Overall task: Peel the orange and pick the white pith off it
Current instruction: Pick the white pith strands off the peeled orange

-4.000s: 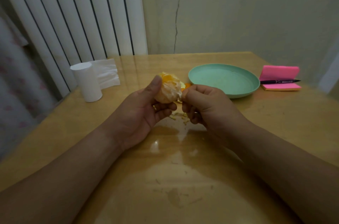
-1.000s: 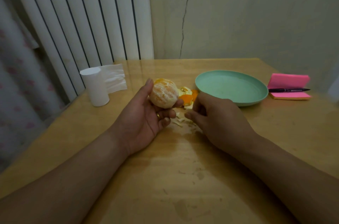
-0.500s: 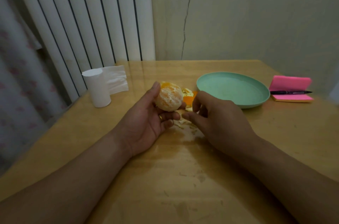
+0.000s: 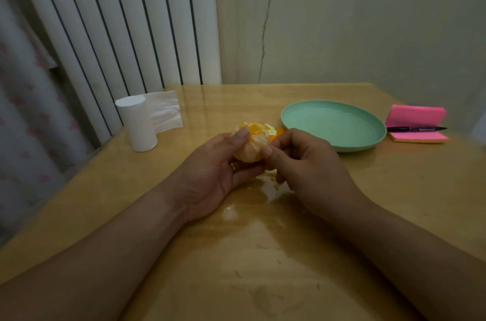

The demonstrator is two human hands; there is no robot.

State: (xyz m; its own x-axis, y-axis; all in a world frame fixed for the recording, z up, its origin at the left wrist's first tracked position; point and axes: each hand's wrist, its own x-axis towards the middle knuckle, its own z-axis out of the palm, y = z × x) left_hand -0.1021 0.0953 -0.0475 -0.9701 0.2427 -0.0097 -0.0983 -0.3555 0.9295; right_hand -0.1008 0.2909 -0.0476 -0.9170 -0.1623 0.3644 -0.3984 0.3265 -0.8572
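At the left of the frame, a white paper roll (image 4: 136,124) is standing on the wooden table (image 4: 394,189), well apart from the work. Just left of centre, the left hand (image 4: 210,170) is cupping the orange (image 4: 251,143), thumb pressed over the top and fingers curled underneath, clamped around the fruit above the tabletop. The fruit is showing bare, pale segments, so the peeling looks done. The right hand (image 4: 307,168), which half a second ago was lying low near the scraps (image 4: 265,176) on the table, is now rising back to the fruit, its thumb and forefinger pinched together against the orange's right side. Whether a pith strand is caught between them cannot be told. That return suggests one strand has been dropped and another pick is starting. Behind the fingers, peel pieces (image 4: 274,132) are lying beside the green plate (image 4: 376,134), right of centre.
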